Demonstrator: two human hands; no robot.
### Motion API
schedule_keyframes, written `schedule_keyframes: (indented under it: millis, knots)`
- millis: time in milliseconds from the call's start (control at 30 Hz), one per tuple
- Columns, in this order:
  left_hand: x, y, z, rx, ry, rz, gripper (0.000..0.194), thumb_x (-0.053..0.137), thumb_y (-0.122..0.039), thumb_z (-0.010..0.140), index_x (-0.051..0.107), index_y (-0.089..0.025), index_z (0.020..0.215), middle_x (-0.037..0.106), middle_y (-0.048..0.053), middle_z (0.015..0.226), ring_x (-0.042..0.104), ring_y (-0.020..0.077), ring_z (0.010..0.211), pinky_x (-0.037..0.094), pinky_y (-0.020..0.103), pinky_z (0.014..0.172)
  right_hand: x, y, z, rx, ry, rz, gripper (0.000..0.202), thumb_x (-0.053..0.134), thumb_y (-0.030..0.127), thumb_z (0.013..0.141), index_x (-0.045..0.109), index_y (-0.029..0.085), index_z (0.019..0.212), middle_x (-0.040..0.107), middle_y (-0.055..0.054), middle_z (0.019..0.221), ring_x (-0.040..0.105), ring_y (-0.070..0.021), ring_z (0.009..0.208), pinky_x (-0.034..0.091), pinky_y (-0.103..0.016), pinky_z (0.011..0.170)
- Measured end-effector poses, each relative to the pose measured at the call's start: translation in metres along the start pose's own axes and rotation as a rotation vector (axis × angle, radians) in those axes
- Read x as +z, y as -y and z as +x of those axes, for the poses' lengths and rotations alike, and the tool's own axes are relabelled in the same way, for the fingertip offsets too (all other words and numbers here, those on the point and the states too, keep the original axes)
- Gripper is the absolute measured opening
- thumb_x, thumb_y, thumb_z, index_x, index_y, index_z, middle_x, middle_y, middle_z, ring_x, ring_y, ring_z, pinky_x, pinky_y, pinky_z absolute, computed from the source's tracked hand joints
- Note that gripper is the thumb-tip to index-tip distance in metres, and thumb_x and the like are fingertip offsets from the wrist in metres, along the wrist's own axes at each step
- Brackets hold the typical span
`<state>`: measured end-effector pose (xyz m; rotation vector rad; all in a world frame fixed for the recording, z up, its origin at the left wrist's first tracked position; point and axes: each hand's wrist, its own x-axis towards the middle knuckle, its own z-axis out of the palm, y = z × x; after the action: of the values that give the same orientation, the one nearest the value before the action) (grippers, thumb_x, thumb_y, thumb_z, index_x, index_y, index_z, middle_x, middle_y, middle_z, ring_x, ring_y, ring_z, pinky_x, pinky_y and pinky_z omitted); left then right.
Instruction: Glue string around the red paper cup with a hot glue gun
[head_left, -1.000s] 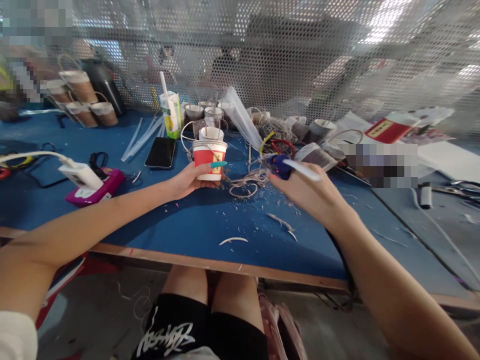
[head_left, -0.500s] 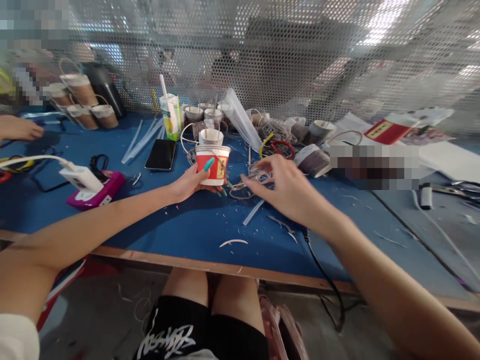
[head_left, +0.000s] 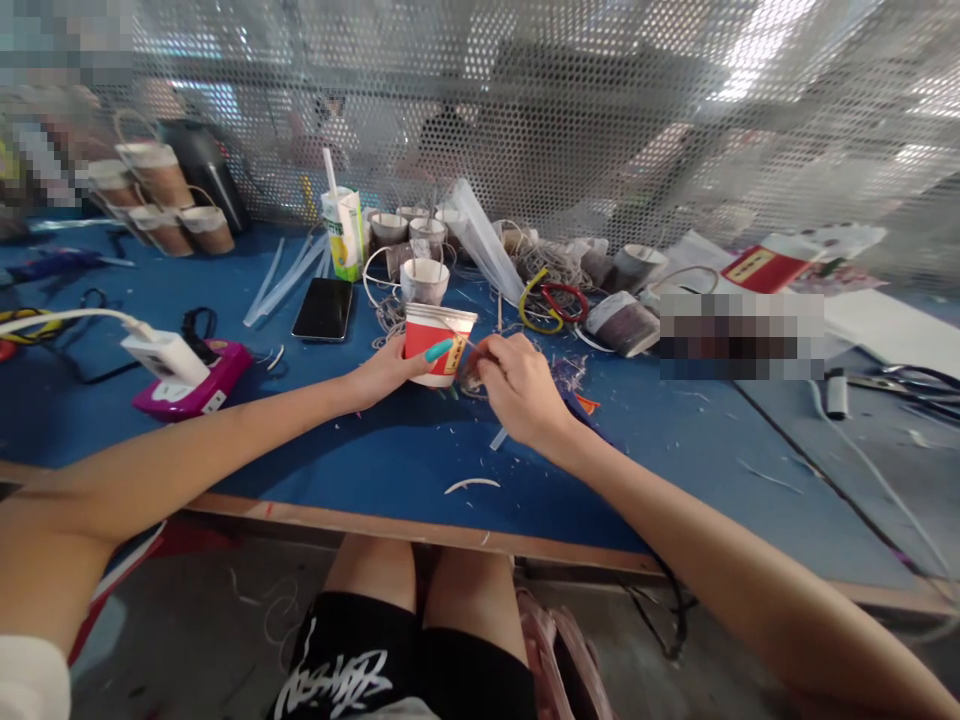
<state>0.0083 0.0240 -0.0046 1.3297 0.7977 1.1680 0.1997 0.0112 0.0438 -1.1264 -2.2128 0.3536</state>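
Observation:
A red and white paper cup (head_left: 426, 350) with a gold label is held upright in my left hand (head_left: 397, 372), whose thumb with a turquoise nail lies across its front. Right beside the cup is my right hand (head_left: 517, 385), its fingers drawn together near the cup's right side. What those fingers hold, if anything, is too small to make out. Some tangled string lies partly hidden between the cup and my right hand. Behind the held cup stands a white cup (head_left: 424, 282) with a looped handle.
On the blue table (head_left: 330, 440) are a phone (head_left: 322, 309), a drink carton (head_left: 344, 235), a purple power strip (head_left: 191, 378) with a white plug, clear glue sticks (head_left: 484, 240), wrapped cups, tangled twine, yellow and red rings, and scissors (head_left: 915, 385) at the right.
The red cup has shifted slightly right and down in my left hand. My right hand has moved left to the cup and closed its fingers. Another person's hand at the left edge has gone.

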Motion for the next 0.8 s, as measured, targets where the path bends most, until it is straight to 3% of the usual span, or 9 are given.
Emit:
schedule_keyframes:
  millis: [133, 300, 433, 600, 800]
  knots:
    - [0.002, -0.005, -0.002, -0.054, 0.019, -0.001, 0.081, 0.081, -0.073, 0.049, 0.068, -0.01, 0.097, 0.075, 0.013, 0.085, 0.072, 0.0221, 0.073, 0.057, 0.033, 0.07, -0.013, -0.006, 0.0, -0.005, 0.129, 0.406, 0.019, 0.041, 0.024, 0.074, 0.055, 0.021, 0.061, 0.06, -0.004, 0.063, 0.055, -0.0196, 0.073, 0.043, -0.032, 0.071]
    - [0.005, -0.011, -0.004, -0.08, 0.003, -0.04, 0.077, 0.084, -0.068, 0.05, 0.067, -0.011, 0.099, 0.074, 0.011, 0.086, 0.072, 0.0223, 0.075, 0.058, 0.034, 0.071, -0.017, -0.016, 0.001, -0.055, 0.218, 0.856, 0.038, 0.052, 0.048, 0.086, 0.057, 0.02, 0.06, 0.053, 0.002, 0.056, 0.045, -0.0115, 0.05, 0.043, -0.029, 0.06]
    - [0.005, -0.012, -0.005, -0.097, 0.0, -0.063, 0.075, 0.087, -0.062, 0.052, 0.065, -0.011, 0.101, 0.075, 0.01, 0.089, 0.072, 0.0213, 0.08, 0.059, 0.034, 0.078, -0.016, -0.013, 0.002, -0.043, 0.157, 1.0, 0.049, 0.061, 0.048, 0.089, 0.05, 0.021, 0.05, 0.044, 0.005, 0.043, 0.042, -0.0095, 0.046, 0.049, -0.028, 0.066]
    - [0.004, -0.01, -0.003, -0.094, 0.022, -0.073, 0.07, 0.086, -0.059, 0.056, 0.066, -0.011, 0.102, 0.076, 0.011, 0.093, 0.073, 0.0205, 0.081, 0.059, 0.035, 0.082, -0.02, -0.01, 0.006, 0.014, 0.165, 1.196, 0.044, 0.067, 0.042, 0.088, 0.052, 0.018, 0.055, 0.042, 0.005, 0.045, 0.037, -0.0061, 0.04, 0.035, -0.02, 0.041]
    - [0.005, -0.011, -0.003, -0.073, 0.032, -0.111, 0.076, 0.089, -0.059, 0.05, 0.064, -0.011, 0.104, 0.076, 0.012, 0.091, 0.074, 0.0236, 0.082, 0.06, 0.036, 0.078, -0.015, -0.016, 0.011, 0.062, 0.085, 1.194, 0.049, 0.07, 0.053, 0.084, 0.052, 0.018, 0.056, 0.044, 0.005, 0.043, 0.036, -0.0046, 0.037, 0.031, -0.018, 0.035]
